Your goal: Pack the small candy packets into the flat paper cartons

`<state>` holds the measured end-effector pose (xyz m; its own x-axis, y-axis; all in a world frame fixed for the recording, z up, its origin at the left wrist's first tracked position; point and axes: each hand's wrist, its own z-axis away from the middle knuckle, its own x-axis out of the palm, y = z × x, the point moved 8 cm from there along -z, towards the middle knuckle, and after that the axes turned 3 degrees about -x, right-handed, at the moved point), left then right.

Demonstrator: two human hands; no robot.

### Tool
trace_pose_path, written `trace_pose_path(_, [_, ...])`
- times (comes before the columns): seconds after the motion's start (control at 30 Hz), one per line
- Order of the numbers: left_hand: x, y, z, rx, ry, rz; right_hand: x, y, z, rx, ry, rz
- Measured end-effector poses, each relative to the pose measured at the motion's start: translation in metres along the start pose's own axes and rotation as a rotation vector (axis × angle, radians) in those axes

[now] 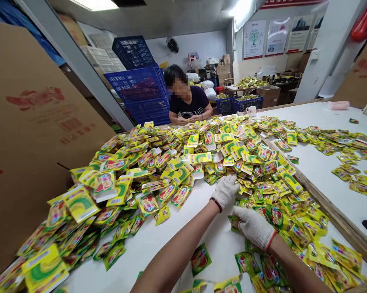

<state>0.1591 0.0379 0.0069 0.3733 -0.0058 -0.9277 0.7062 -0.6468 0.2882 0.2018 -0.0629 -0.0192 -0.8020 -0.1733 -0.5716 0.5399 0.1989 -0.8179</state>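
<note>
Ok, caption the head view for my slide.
Gloved left hand and right hand rest among sachets heaped on a white table; a person sits opposite.

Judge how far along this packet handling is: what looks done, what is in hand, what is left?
Done: nothing clearly finished shows; no tidy stack is visible near the hands. In hand: the gloved left hand touches packets at the heap's edge, and the right hand presses on small green packets. Left: the heap of yellow-green packets covering the white table, plus loose packets on the next table.
</note>
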Motion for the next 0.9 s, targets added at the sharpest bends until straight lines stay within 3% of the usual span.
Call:
trace_pose_path(0.17, [-0.006, -0.019, 0.018, -0.150, 0.001, 0.302, -0.030, -0.020, 0.002, -0.104, 0.115, -0.227])
trace_pose_path(0.33, [-0.006, -0.017, 0.068, -0.288, -0.095, 0.680, -0.061, -0.017, 0.006, -0.047, 0.340, -0.079])
trace_pose_path(0.43, [-0.005, -0.002, 0.091, -0.317, -0.156, 0.858, -0.059, -0.010, 0.006, -0.005, 0.377, -0.041])
trace_pose_path(0.6, [-0.007, 0.008, 0.105, -0.424, -0.116, 1.142, -0.036, 0.001, 0.002, 0.034, 0.278, -0.216])
trace_pose_path(0.73, [-0.004, 0.009, 0.112, -0.414, -0.176, 0.957, -0.027, 0.004, 0.003, 0.087, 0.273, -0.318])
trace_pose_path(0.83, [-0.005, -0.001, 0.120, -0.421, -0.211, 0.690, -0.007, 0.004, 0.004, 0.168, 0.063, -0.412])
trace_pose_path(0.9, [-0.014, -0.020, 0.123, -0.474, -0.175, 0.542, 0.001, 0.003, 0.006, 0.207, -0.011, -0.438])
